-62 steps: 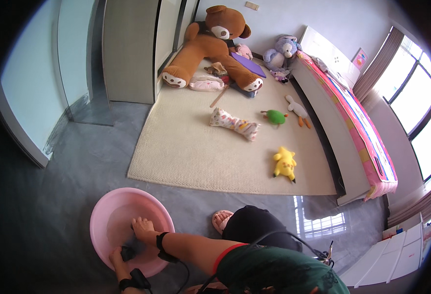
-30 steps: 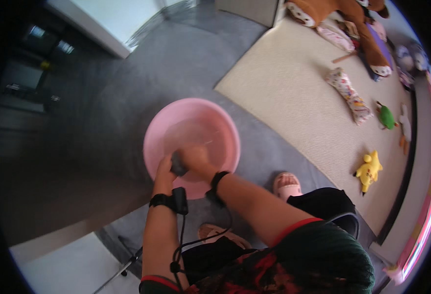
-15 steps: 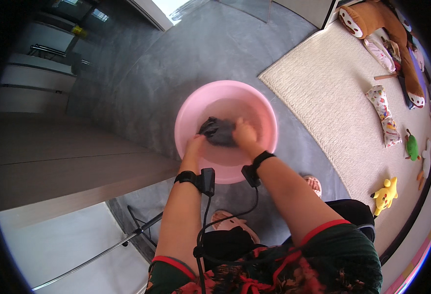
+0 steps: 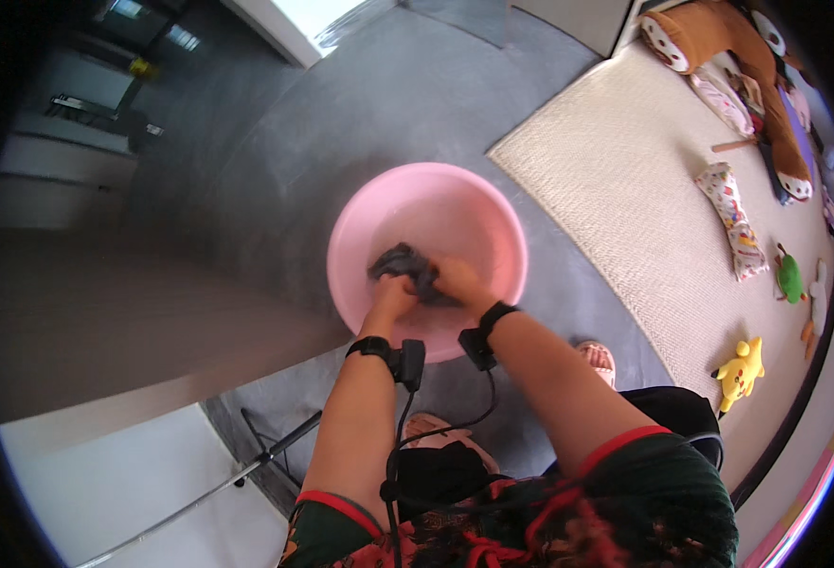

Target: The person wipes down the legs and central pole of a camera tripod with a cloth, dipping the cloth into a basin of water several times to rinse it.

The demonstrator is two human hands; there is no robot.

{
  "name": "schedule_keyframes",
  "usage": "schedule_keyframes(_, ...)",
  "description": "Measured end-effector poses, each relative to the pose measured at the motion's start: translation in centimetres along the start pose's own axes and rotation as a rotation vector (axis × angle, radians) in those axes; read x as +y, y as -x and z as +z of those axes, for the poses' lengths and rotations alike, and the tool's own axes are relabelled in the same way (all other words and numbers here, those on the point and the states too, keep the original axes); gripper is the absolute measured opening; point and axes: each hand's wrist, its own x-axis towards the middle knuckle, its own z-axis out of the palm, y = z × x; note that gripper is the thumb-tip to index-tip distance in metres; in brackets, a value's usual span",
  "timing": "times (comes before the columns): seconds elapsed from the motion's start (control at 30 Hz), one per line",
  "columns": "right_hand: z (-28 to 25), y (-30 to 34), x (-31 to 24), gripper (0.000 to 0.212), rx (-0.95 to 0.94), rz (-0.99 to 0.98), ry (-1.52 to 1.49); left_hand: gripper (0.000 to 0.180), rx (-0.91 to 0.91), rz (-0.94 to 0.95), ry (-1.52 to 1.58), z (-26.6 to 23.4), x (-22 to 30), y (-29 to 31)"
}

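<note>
A pink round basin (image 4: 360,204) stands on the grey floor in front of me, and it seems to have water in it. Inside it is a dark grey cloth (image 4: 405,263), bunched up. My left hand (image 4: 395,292) grips the near left part of the cloth, its fingers closed. On the cloth's right side, my right hand (image 4: 458,281) is closed on it too, a little smeared by motion. The two hands are close together, low in the basin. Parts of the cloth are hidden beneath the fingers.
A wooden cabinet (image 4: 170,331) reaches close to the basin's left side. To the right lies a beige rug (image 4: 606,161) with a yellow plush toy (image 4: 741,371), a patterned bolster (image 4: 731,222) and a large brown plush (image 4: 720,38). Cables hang from the black bands on my wrists.
My left hand has moved inward from the basin's left side onto the cloth. The right hand has drawn closer to it, and the cloth is bunched more tightly. The view has shifted slightly.
</note>
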Motion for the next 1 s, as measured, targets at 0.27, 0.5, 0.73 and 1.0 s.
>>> schedule_keyframes(0.27, -5.6, 0.1, -9.5, 0.024, 0.122, -0.271, -0.003, 0.016, 0.144, 0.012, 0.87, -3.7, -4.9, 0.2)
schedule_keyframes(0.5, -9.2, -0.6, -12.4, 0.029, 0.189, -0.23, -0.353, 0.025, -0.189, -0.163, 0.9, -6.6, -1.7, 4.0)
schedule_keyframes(0.73, -9.1, -0.9, -8.8, 0.048, -0.081, -0.216, -0.46, 0.026, 0.277, 0.148, 1.174, -9.2, 1.9, 4.1)
schedule_keyframes(1.0, -9.5, 0.1, -8.2, 0.039, -0.598, -0.202, -0.38, 0.017, 0.696, 0.087, 0.576, -11.2, 1.4, 1.7)
